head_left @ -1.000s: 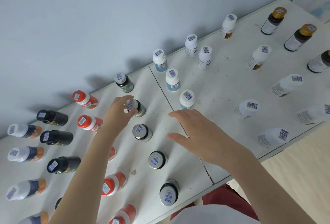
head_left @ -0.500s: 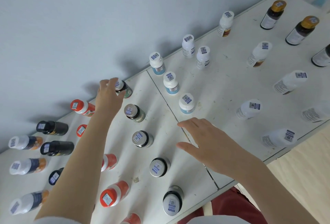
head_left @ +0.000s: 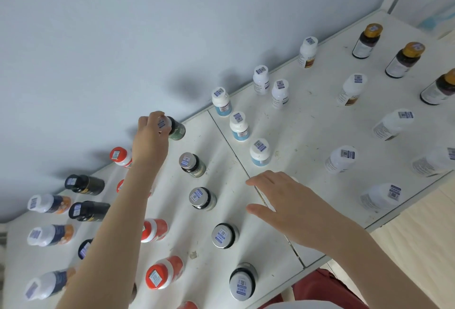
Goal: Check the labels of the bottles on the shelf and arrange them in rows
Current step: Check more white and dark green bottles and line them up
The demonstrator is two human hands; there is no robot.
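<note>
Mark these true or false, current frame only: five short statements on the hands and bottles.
1. The left hand grips the silver-capped bottle nearest the wall. True.
2. The right hand holds a white bottle. False: it is open with straight fingers and holds nothing.
3. Gold-capped bottles stand at the right end of the shelf. True.
4. The bottle caps are bare. False: each cap in clear view bears a barcode sticker.
5. The red-capped bottles stand right of the shelf's seam. False: they stand left of it.
</note>
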